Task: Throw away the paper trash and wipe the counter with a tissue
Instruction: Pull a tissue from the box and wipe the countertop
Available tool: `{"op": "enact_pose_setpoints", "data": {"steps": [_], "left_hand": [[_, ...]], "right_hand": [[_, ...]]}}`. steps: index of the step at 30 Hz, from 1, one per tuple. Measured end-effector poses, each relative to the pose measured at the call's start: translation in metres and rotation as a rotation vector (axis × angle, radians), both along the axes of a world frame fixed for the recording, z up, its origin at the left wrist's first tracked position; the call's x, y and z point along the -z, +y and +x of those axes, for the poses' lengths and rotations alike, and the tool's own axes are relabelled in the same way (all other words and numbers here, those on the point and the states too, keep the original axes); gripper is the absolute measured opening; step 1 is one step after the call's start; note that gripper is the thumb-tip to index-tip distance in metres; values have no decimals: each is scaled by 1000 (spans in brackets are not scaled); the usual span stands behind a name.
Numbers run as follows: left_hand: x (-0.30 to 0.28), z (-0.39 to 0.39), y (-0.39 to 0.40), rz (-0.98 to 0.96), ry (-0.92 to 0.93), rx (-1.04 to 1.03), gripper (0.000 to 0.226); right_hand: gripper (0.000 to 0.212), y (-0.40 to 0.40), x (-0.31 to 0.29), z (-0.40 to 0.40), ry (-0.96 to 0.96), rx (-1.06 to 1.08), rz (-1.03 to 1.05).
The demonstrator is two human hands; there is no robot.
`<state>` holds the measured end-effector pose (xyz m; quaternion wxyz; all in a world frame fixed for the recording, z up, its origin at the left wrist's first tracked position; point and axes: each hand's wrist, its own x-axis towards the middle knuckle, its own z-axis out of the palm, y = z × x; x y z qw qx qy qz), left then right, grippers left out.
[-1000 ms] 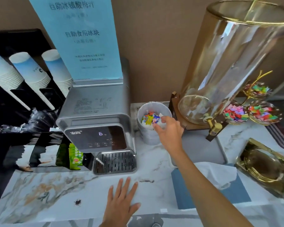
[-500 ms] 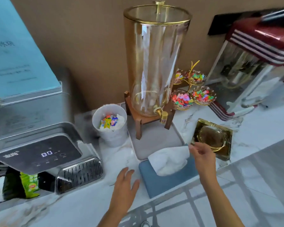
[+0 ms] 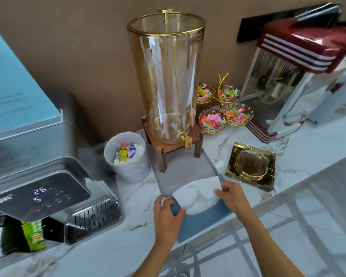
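A white tissue (image 3: 196, 194) sticks up from a flat blue tissue pack (image 3: 200, 222) near the front edge of the marble counter (image 3: 100, 254). My right hand (image 3: 231, 196) pinches the tissue's right corner. My left hand (image 3: 167, 214) presses on the pack's left end, fingers curled over its edge. A small white bin (image 3: 128, 166) stands behind to the left, holding coloured wrappers and crumpled white paper (image 3: 127, 153).
A tall glass drink dispenser (image 3: 166, 76) on a wooden stand sits on a grey tray (image 3: 184, 172). A silver water machine (image 3: 38, 186) fills the left. Candy bowls (image 3: 220, 114), a gold ashtray (image 3: 252, 164) and a red popcorn machine (image 3: 300, 72) stand to the right.
My right hand left the white bin, moved right and took hold of the tissue. My left hand shifted right off the counter onto the blue pack. The view swung right.
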<state>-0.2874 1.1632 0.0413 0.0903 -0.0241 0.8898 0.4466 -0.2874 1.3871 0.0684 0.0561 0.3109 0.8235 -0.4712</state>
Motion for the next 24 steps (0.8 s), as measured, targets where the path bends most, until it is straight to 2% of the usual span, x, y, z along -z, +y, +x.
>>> {"op": "enact_pose_setpoints", "data": {"steps": [3,6,10,13,17,20,24], "left_hand": [[-5,-3,11,21,-77,-19,17],[-8,-5,16,5,-55,-41,16],[-24,-8,7,213,-102,-76,13],[-45,-10,-7,315,-104,-123,38],[-72,-15,-33,494,-74,-185,28],[-87,-15,-62,511,-99,-251,25],[-99,-5,-109,582,-111,-303,24]], "right_hand": [[16,1,1,0,-58,-23,30],[24,3,-3,2,-71,-79,74],[22,2,-16,3,94,-54,6],[26,-8,-34,-2,222,-53,-27],[31,-35,-58,-14,300,-128,-24],[40,-57,-70,-21,374,-152,-58],[38,-97,-84,-21,408,-191,-156]]}}
